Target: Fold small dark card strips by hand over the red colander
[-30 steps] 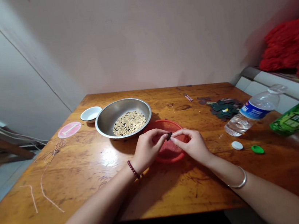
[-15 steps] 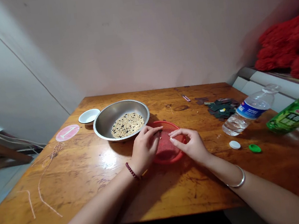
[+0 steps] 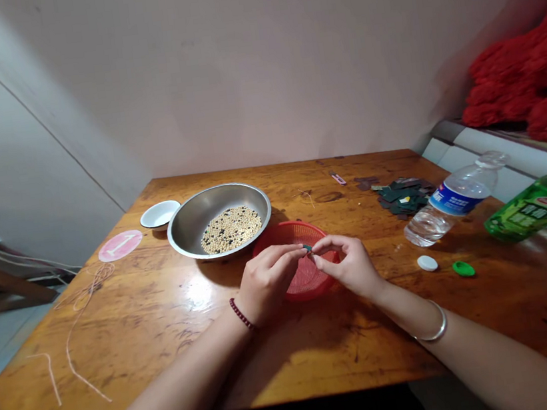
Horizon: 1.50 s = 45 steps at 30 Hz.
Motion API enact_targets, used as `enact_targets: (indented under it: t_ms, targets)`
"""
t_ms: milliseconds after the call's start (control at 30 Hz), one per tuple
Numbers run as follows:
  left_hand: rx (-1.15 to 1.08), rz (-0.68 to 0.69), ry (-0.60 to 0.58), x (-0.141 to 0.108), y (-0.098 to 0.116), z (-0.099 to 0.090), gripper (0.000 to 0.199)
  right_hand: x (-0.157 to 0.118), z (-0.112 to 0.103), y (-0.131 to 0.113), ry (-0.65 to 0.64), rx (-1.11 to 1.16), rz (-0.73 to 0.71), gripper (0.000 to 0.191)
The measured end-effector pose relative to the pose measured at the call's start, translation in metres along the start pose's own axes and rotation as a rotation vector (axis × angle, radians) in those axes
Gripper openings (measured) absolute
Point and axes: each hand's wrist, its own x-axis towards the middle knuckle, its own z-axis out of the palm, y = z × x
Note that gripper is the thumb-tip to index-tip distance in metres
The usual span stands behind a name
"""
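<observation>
Over a red plastic basket (image 3: 308,280), the fingertips of both hands meet at a small dark green piece (image 3: 308,248). My left hand (image 3: 272,278), with a beaded bracelet, is closed on the piece's left side. My right hand (image 3: 346,264), with a silver bangle on the wrist, pinches at its right side; whatever else lies between the fingertips is too small to make out. Behind and left of the basket stands a steel bowl (image 3: 190,226) of pale beans (image 3: 231,231) mixed with black ones.
A white bowl (image 3: 160,214), a pink number disc (image 3: 120,245) and string (image 3: 74,352) lie left. To the right are dark green pieces (image 3: 401,198), a clear bottle (image 3: 459,197), a green bottle (image 3: 540,203), two caps and a small cutter (image 3: 337,178).
My hands have come together, and the fingertips now meet at the dark green piece. The small bean seen between them over the basket is no longer visible. The view has shifted slightly.
</observation>
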Motion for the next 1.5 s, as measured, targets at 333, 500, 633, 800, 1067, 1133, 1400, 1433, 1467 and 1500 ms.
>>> enact_targets:
  t_ms: [333,500,633,800,1067,1133,1400,1433,1467,1500]
  targets:
    - [-0.033,0.009,0.030,-0.002,0.001,0.002,0.031,0.002,-0.004,0.006,0.015,-0.035,-0.109,0.007]
    - [0.014,0.002,0.022,-0.002,-0.001,0.003,0.029,0.000,-0.004,0.003,0.115,-0.218,-0.237,0.005]
    - [0.060,-0.025,0.014,-0.001,0.003,0.003,0.027,-0.005,-0.005,-0.003,0.203,-0.440,-0.396,0.005]
    - [0.089,-0.022,0.024,0.002,0.008,0.002,0.027,-0.009,-0.005,-0.002,0.273,-0.578,-0.500,0.009]
    - [0.065,0.002,0.048,0.000,0.006,0.003,0.027,-0.007,-0.005,-0.002,0.257,-0.574,-0.492,0.009]
    - [0.060,-0.007,0.058,0.000,0.005,0.003,0.028,-0.007,-0.005,-0.003,0.237,-0.547,-0.481,0.008]
    - [0.071,0.006,0.086,0.000,0.004,0.006,0.025,-0.005,-0.003,-0.003,0.249,-0.498,-0.468,0.005]
    - [0.077,0.002,0.086,0.000,0.003,0.006,0.024,-0.005,-0.003,-0.003,0.251,-0.498,-0.471,0.005]
    - [0.078,-0.005,0.084,0.000,0.003,0.007,0.023,-0.006,-0.003,-0.003,0.249,-0.498,-0.470,0.005]
    - [0.074,-0.012,0.085,0.001,0.002,0.007,0.023,-0.006,-0.003,-0.003,0.245,-0.497,-0.466,0.005]
